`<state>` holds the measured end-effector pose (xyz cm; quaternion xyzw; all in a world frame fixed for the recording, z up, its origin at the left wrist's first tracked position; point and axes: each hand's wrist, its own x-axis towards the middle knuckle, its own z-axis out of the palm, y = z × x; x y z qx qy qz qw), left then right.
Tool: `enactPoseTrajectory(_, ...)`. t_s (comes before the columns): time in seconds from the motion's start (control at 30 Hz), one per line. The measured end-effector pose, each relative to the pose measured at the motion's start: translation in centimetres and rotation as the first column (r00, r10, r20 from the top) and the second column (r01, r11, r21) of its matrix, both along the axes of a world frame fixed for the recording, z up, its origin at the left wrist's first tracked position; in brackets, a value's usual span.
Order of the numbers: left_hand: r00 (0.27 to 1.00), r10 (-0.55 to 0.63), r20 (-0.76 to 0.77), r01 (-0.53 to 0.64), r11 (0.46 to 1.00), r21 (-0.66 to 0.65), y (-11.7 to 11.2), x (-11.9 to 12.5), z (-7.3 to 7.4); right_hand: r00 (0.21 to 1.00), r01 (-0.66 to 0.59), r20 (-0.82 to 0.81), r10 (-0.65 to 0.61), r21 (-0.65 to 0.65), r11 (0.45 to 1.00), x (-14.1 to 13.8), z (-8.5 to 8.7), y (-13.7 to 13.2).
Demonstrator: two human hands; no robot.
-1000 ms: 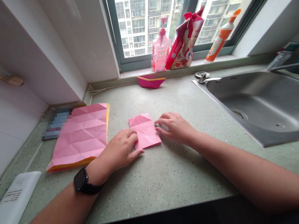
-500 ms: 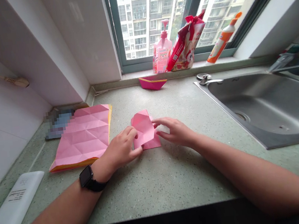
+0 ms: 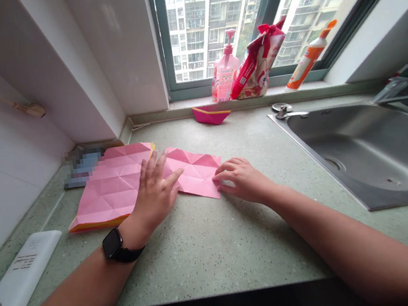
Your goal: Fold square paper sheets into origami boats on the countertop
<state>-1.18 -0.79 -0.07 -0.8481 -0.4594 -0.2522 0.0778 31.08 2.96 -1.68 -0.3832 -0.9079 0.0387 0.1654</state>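
Observation:
A creased pink paper sheet [image 3: 195, 172] lies unfolded on the green counter [image 3: 215, 242] in front of me. My left hand [image 3: 155, 194], with a black watch on the wrist, rests flat with fingers spread on the sheet's left part. My right hand [image 3: 241, 180] pinches the sheet's lower right corner against the counter with curled fingers. Left of the sheet lies a stack of creased pink and orange papers [image 3: 113, 187]; my left hand overlaps its right edge.
A folded pink paper boat [image 3: 211, 114] sits by the window sill. A pink pump bottle [image 3: 224, 72], a red bag [image 3: 258, 63] and an orange-capped bottle [image 3: 307, 61] stand on the sill. A steel sink [image 3: 369, 151] is at the right. A white device [image 3: 16, 283] lies at the left edge.
The small folded pink square has been opened out to the left into a wider sheet. My left hand went from pinching its edge to lying flat on it; my right hand holds the corner.

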Motion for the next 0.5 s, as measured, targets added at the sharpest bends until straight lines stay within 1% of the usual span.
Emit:
enactPoseTrajectory(0.07, 0.995, -0.097, -0.035, 0.092, 0.988, -0.125, 0.1, 0.2, -0.3, 1.0, -0.008, 0.017, 0.008, -0.001, 1.0, 0.3, 0.2, 0.1)
enactPoseTrajectory(0.13, 0.983, -0.182, -0.023, 0.171, 0.953, -0.252, 0.2, 0.6, -0.5, 0.999, -0.027, 0.024, 0.027, 0.002, 1.0, 0.6, 0.3, 0.1)
enactPoseTrajectory(0.2, 0.979, -0.205, 0.006, 0.195, 0.922, -0.334, 0.2, 1.0, -0.6, 0.999, -0.048, 0.018, 0.048, 0.01, 0.999, 0.7, 0.4, 0.3)
enactPoseTrajectory(0.27, 0.981, -0.191, 0.022, 0.186, 0.912, -0.366, 0.1, 1.3, -0.5, 0.998, -0.055, -0.007, 0.055, 0.021, 0.998, 0.8, 0.3, 0.5)
enactPoseTrajectory(0.33, 0.985, -0.169, 0.028, 0.167, 0.912, -0.374, -0.1, 1.5, -0.4, 0.998, -0.049, -0.03, 0.049, 0.016, 0.999, 0.9, 0.1, 0.8)
enactPoseTrajectory(0.5, 0.984, -0.154, 0.088, 0.176, 0.913, -0.367, -0.2, 1.5, -0.3, 0.999, -0.03, -0.015, 0.029, -0.047, 0.998, 0.9, -0.3, 1.3)
